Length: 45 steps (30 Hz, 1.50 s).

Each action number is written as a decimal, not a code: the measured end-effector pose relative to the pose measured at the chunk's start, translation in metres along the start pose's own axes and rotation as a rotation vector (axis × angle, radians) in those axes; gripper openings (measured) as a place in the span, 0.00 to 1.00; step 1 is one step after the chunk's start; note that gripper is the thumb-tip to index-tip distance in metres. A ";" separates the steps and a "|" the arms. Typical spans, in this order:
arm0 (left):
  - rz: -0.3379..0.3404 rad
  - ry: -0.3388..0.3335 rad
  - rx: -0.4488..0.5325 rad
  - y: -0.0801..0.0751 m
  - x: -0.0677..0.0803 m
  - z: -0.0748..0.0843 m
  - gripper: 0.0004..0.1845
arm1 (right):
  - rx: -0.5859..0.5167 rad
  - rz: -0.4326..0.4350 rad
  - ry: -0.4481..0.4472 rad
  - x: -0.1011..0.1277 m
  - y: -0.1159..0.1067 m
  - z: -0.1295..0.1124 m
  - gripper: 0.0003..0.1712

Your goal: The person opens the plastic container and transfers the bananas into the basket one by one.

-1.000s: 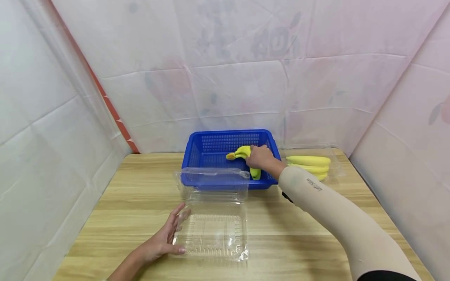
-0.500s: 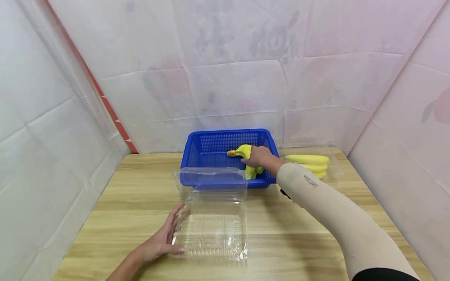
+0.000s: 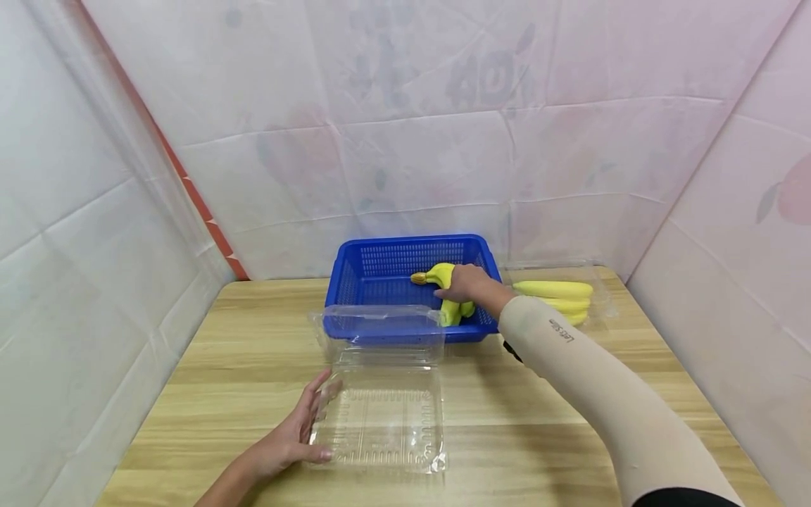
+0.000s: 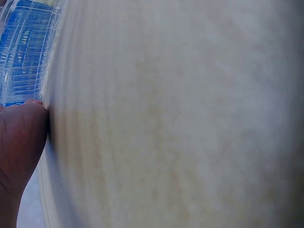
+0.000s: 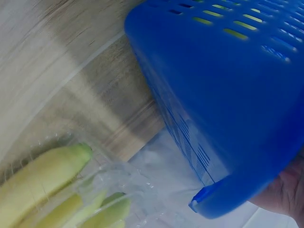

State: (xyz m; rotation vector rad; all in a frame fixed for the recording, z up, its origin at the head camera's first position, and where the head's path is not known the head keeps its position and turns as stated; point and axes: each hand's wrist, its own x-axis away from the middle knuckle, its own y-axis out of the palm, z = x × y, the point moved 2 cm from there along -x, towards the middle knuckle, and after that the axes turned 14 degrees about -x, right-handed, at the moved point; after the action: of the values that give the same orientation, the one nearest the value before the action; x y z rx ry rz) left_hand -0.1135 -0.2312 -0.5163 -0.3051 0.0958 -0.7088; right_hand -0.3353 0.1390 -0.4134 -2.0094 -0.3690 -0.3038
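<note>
In the head view, a bunch of yellow bananas [image 3: 450, 311] lies in the blue plastic basket [image 3: 342, 266], its brown stem end pointing left. My right hand [image 3: 470, 283] reaches over the basket's right side and grips the bunch from above, covering its middle. The left hand [image 3: 298, 436] holds a clear plastic clamshell box [image 3: 386, 422] by its left side, thumb at the near corner and fingers along the wall. That box stands with its lid [image 3: 386, 324] raised, overlapping the basket's front. In the left wrist view, the thumb [image 4: 21, 142] sits at the box's edge.
Right of the basket, another clear box [image 3: 602, 282] holds several yellow bananas [image 3: 554, 290]; the right forearm passes in front of it. A wooden table [image 3: 253, 338] carries everything, with pale patterned sheeting [image 3: 418, 162] behind and at both sides.
The right hand has shifted its grip on the bananas, and the bunch has turned slightly, its lower ends moving left with another banana showing beneath. The left hand and its box stay put.
</note>
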 end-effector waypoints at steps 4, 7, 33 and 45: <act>0.001 -0.002 -0.001 -0.001 0.001 0.002 0.68 | -0.002 -0.002 -0.007 -0.001 0.000 -0.001 0.35; 0.004 -0.010 -0.027 -0.002 0.002 0.003 0.68 | 0.009 -0.012 -0.027 -0.001 0.000 -0.004 0.34; 0.012 -0.017 -0.038 0.000 0.003 -0.001 0.68 | 0.012 -0.037 -0.020 -0.001 0.003 -0.002 0.37; 0.006 -0.010 -0.011 0.000 0.001 0.000 0.68 | 0.016 0.063 -0.096 0.009 -0.007 0.005 0.55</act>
State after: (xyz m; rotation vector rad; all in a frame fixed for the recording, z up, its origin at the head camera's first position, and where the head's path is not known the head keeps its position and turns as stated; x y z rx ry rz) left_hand -0.1128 -0.2315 -0.5167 -0.3185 0.0914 -0.7007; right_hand -0.3296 0.1479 -0.4063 -2.0206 -0.3668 -0.1648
